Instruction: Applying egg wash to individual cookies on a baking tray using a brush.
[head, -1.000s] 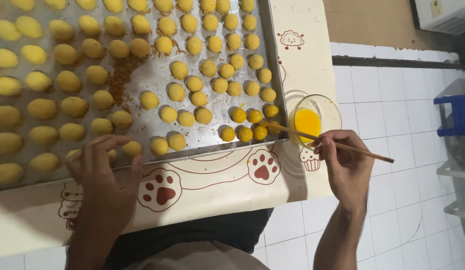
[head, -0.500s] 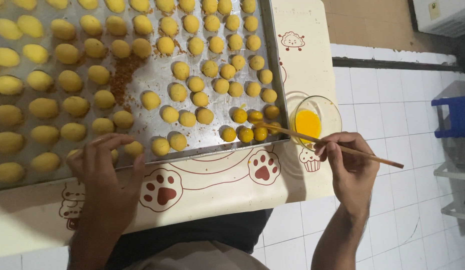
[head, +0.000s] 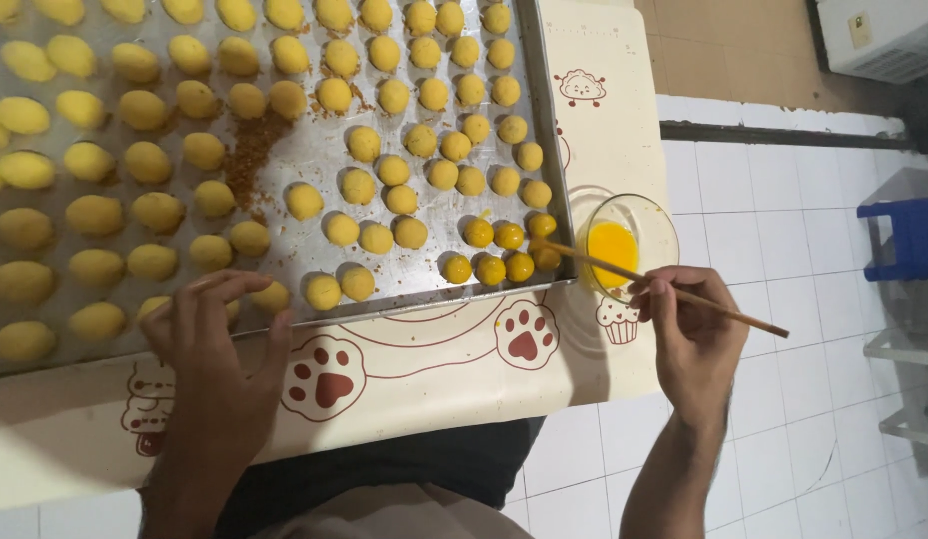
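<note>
The left hand (head: 219, 374) lies spread on the tray (head: 314, 165) edge, steadying it. The right hand (head: 693, 334) pinches a thin brush (head: 655, 287), its tip on a glazed pastry ball (head: 542, 252) beside the egg-wash bowl (head: 623, 245).

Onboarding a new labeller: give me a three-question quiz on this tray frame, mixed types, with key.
1. True or false: the right hand holds a thin wooden brush whose tip meets the dough balls at the tray corner.
2. What is in the small glass bowl? A) brown crumbs B) yellow liquid C) water
3. Where does the left hand rest?

Key:
1. True.
2. B.
3. On the near rim of the metal tray, fingers by the unglazed dough balls; the shiny glazed ones lie near the bowl.
</note>
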